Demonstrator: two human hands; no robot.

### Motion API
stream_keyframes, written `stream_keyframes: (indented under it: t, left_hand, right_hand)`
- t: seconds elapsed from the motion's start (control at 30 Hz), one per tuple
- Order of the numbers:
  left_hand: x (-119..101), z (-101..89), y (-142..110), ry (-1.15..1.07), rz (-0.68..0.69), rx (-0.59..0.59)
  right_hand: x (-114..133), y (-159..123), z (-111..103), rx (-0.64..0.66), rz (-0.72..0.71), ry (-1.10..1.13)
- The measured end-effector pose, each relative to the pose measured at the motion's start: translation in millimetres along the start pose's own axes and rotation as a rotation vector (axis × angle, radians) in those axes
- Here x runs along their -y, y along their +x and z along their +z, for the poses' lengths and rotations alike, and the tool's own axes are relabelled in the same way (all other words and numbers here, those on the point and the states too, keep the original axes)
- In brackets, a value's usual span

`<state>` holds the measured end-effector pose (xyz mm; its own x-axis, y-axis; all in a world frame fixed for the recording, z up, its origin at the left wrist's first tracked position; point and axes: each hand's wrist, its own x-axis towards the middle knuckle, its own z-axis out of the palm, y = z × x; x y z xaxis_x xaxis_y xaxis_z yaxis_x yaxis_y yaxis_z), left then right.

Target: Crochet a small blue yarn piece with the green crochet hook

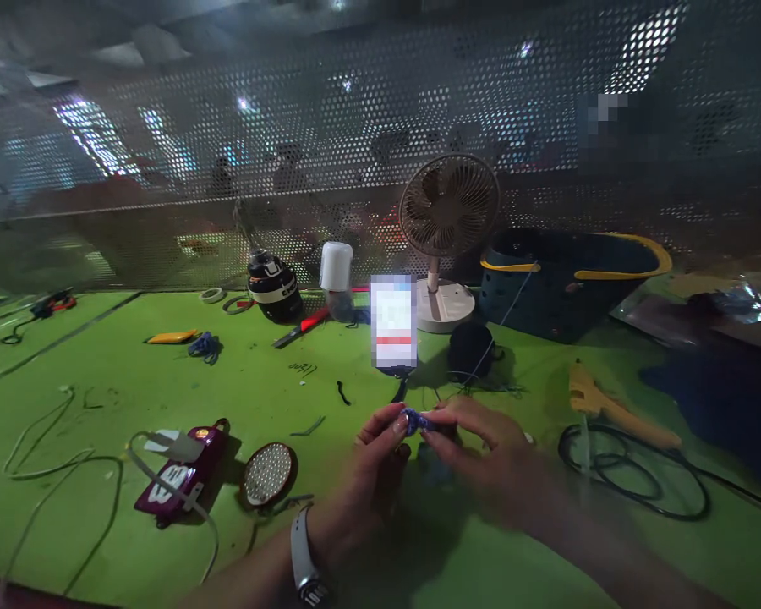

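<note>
Between my two hands is a small blue-purple crocheted yarn piece (413,421), held just above the green table (348,550). My left hand (374,461), wearing a pale-strapped watch (301,545) on its wrist, pinches the piece from the left with thumb and fingertips. From the right, the thumb and index finger of my right hand (495,444) close on its other edge. Whether a hook is in that hand cannot be made out. Behind the hands sits a dark ball of yarn (470,351), with a thin strand rising toward the blue basket (539,296).
A lit, blurred screen (393,321) and a fan (447,296) stand ahead. On the left lie a purple pouch (206,444), a white cable (117,499) and a round studded object (268,475). A yellow glue gun (621,414) with a coiled black cord (634,499) lies right.
</note>
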<state>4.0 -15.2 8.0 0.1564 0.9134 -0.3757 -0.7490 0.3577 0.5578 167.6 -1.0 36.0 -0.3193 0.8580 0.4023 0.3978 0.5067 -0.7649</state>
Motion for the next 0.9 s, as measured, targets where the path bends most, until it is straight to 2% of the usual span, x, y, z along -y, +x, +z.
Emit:
stream_keyframes:
  t: [0.2, 0.4, 0.57, 0.9]
  left_hand:
    - [7.3, -0.1, 2.5, -0.04, 0.05, 0.041]
    - [15.0, -5.5, 1.5, -0.039, -0.011, 0.096]
    - [9.8, -8.0, 2.9, 0.056, 0.004, 0.11]
    - [-22.9, -1.0, 5.1, 0.532, -0.005, 0.23]
  right_hand:
    - [-6.1, -7.7, 12.5, -0.1, -0.322, -0.313]
    - [-12.4, -7.1, 15.0, -0.117, -0.441, -0.46]
    - [-12.1, 2.5, 0.4, -0.037, -0.426, -0.344]
    - [-16.7, 8.1, -26.7, 0.332, -0.283, -0.192]
